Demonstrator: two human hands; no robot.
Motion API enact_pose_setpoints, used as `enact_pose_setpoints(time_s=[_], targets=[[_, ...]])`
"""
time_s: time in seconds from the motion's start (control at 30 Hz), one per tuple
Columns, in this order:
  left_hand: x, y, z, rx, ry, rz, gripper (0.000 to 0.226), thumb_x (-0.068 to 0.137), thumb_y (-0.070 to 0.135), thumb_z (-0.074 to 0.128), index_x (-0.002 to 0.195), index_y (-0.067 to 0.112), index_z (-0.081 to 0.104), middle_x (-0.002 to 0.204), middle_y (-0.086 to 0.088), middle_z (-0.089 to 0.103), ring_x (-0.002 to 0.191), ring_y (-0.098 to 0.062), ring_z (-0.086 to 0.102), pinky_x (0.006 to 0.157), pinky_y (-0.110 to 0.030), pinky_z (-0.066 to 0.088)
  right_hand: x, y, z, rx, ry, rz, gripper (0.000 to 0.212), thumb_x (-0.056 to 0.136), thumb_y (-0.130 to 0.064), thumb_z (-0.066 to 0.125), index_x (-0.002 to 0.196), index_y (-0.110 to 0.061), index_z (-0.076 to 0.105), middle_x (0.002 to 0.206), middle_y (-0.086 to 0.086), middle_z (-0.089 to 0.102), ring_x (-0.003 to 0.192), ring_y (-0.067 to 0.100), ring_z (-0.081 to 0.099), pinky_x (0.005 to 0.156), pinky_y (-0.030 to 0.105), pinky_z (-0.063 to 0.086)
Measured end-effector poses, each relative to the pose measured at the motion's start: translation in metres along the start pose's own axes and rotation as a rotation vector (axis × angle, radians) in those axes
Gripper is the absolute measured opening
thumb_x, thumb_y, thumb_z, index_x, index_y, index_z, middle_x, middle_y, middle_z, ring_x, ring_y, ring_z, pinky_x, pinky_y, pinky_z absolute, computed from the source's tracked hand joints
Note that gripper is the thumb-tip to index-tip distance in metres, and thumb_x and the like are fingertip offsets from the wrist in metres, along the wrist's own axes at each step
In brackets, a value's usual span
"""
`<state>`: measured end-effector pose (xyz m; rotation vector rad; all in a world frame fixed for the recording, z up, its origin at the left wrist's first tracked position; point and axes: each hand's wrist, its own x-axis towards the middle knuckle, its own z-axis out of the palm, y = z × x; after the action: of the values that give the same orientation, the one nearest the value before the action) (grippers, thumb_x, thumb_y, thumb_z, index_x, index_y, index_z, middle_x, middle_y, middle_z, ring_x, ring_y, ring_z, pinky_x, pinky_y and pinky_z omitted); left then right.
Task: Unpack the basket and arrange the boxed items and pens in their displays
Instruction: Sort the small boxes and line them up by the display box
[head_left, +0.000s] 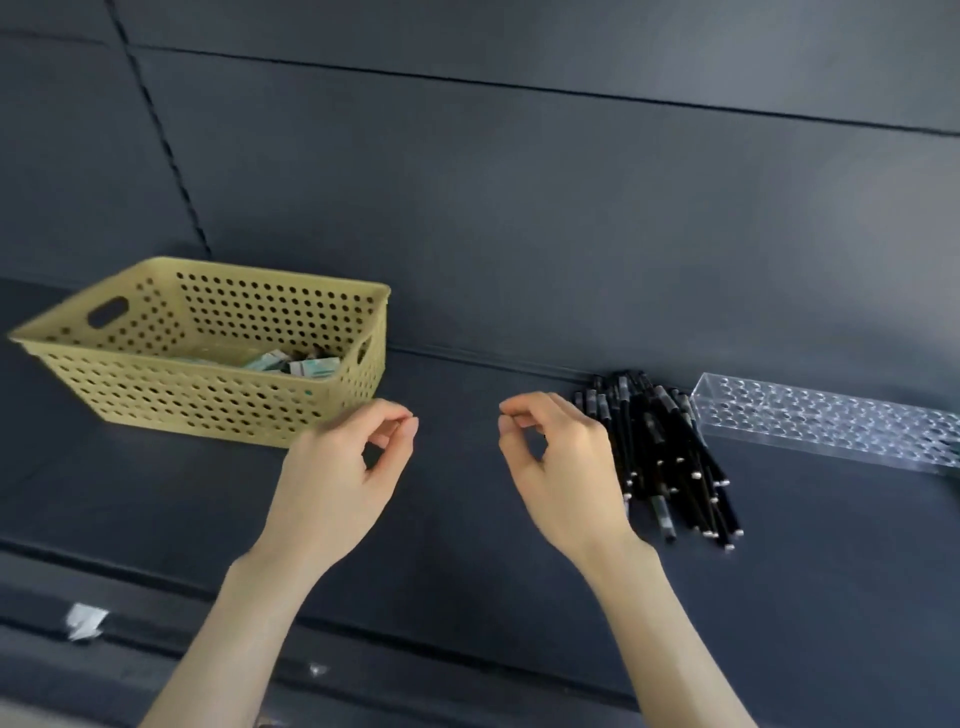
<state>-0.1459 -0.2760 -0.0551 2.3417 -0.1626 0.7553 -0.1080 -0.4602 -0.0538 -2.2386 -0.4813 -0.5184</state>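
Note:
A yellow perforated basket (156, 374) stands at the left of the dark shelf, with small green-and-white boxes (306, 365) lying in its right corner. A pile of black pens (670, 457) lies to the right of centre. Right of the pens sits a clear acrylic pen holder (831, 421) with rows of round holes. My left hand (337, 478) hovers just in front of the basket's right corner, fingers loosely curled, holding nothing. My right hand (561, 467) hovers just left of the pens, fingers loosely curled and empty.
The dark shelf surface (457, 519) runs between the basket and the pens. A dark back panel (519, 208) rises behind everything. The shelf's front edge (156, 587) carries a small white label (83, 621) at the lower left.

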Motion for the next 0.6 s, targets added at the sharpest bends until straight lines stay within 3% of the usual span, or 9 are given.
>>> enact_pose_setpoints(time_s=[0.3,0.47,0.6], targets=[[-0.009,-0.103,-0.113,-0.048,0.000,0.022,0.020,0.086,0.024,0.056,0.088,0.010,0.070,0.080,0.010,0.070,0.073,-0.007,0.068,0.060,-0.035,0.056,0.002,-0.121,0.104,0.037,0.035,-0.052,0.013,0.089,-0.011,0.058,0.098,-0.007,0.067,0.092,0.002,0.066,0.080,0.021,0.063,0.065,0.042,0.053],[0.022,-0.141,-0.145,-0.049,-0.003,0.127,0.007,0.089,0.012,0.064,0.090,0.008,0.070,0.080,0.005,0.070,0.072,-0.005,0.065,0.062,-0.027,0.052,0.031,-0.151,0.128,0.024,0.049,-0.050,0.015,0.090,-0.012,0.058,0.100,-0.007,0.067,0.095,0.002,0.066,0.080,0.019,0.063,0.068,0.042,0.054],[0.053,-0.165,-0.156,-0.054,-0.053,0.156,0.014,0.088,0.020,0.057,0.089,0.012,0.069,0.078,0.006,0.068,0.073,-0.006,0.063,0.063,-0.025,0.053,0.061,-0.159,0.147,-0.013,0.013,-0.067,0.015,0.090,-0.014,0.057,0.100,-0.008,0.066,0.096,0.002,0.066,0.084,0.019,0.063,0.073,0.043,0.053]])
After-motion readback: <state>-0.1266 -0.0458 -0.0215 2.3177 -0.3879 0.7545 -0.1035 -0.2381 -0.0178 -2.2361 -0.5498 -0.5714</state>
